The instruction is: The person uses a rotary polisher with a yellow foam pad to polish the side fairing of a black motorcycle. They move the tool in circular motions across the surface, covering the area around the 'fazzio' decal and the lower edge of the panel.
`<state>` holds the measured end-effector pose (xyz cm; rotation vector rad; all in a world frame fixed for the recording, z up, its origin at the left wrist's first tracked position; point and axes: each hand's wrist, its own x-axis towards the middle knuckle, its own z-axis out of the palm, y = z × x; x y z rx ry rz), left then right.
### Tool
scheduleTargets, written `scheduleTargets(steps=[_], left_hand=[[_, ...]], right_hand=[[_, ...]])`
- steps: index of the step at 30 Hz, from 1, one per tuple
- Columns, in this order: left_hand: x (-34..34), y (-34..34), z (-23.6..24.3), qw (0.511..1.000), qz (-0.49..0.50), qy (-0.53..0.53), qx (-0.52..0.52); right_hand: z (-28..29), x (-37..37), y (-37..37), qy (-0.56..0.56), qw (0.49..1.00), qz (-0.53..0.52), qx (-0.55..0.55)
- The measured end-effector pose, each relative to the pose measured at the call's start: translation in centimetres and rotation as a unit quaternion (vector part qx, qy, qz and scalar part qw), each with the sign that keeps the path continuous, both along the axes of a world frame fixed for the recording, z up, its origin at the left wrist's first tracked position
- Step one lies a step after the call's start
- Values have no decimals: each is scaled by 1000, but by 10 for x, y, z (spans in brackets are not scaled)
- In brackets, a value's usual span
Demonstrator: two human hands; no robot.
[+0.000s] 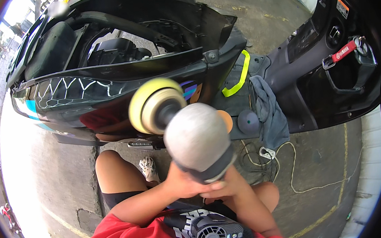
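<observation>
Both of my hands are clasped around the lower end of a silver-grey polisher (197, 138). My left hand (187, 181) and my right hand (225, 185) meet there, fingers closed and partly hidden under the tool's body. The polisher's round yellow foam pad (137, 106) is tipped toward the glossy black side panel (87, 93) of a scooter. It overlaps the panel's lower right part in view; whether it touches I cannot tell. White honeycomb lines and coloured patches decorate the panel.
On the scooter's footboard lie a grey-blue cloth (267, 109), a yellow-green strap (242, 73) and a round grey pad (248, 122). A red strap (344, 51) hangs at the front shield. A white socket block (267, 153) and cable lie on the floor. A portable fan (212, 236) rests against my body.
</observation>
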<state>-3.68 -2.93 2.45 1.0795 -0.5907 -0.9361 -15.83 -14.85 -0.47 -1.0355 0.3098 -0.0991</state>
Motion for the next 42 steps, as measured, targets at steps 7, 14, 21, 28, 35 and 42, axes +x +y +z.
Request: scheduleTargets(steps=[7, 14, 21, 28, 35, 42], left_hand=[[-18, -64, 57, 983, -67, 122, -116], [-27, -90, 117, 949, -49, 243, -192], [0, -46, 148, 926, -98, 314, -184], [19, -6, 162, 927, -107, 317, -170], [5, -46, 148, 909, -124, 316, -241], [-4, -52, 144, 927, -102, 295, -205]], right_hand=[[91, -42, -39, 48, 995, -42, -81], [188, -49, -48, 134, 979, -115, -99], [230, -29, -32, 178, 982, -44, -35], [244, -12, -5, 182, 983, -9, 2], [237, -26, -28, 135, 988, -34, -68], [231, -33, -33, 149, 988, -43, -25]])
